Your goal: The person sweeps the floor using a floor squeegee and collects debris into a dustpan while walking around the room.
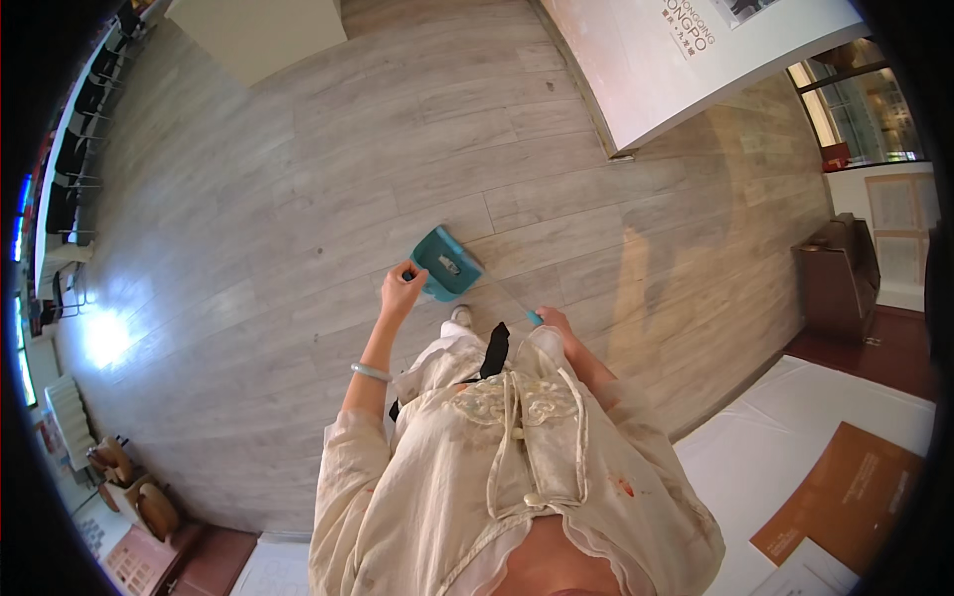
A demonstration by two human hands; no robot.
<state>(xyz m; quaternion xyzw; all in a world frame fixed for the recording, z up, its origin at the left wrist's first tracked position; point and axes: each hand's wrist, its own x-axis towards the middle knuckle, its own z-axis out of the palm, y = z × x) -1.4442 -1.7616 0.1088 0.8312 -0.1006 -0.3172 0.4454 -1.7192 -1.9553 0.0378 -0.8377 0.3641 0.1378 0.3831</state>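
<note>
My left hand (402,289) grips the dark-tipped upright handle of a teal dustpan (466,279). The dustpan is out in front of my feet, and a small whitish piece of debris (449,264) shows inside it. My right hand (555,322), beside my hip, is closed around the teal grip (534,317) of a thin pale rod. That rod slants away towards the dustpan's right edge; its far end is hard to make out. One pale shoe (461,316) shows just behind the dustpan.
Wood-look planks make up the floor (335,186). A white display block (700,59) with lettering juts in at the upper right, a beige block (261,33) at the upper left. Black chairs (71,156) line the left. A brown cabinet (838,276) and a white surface (753,439) are at right.
</note>
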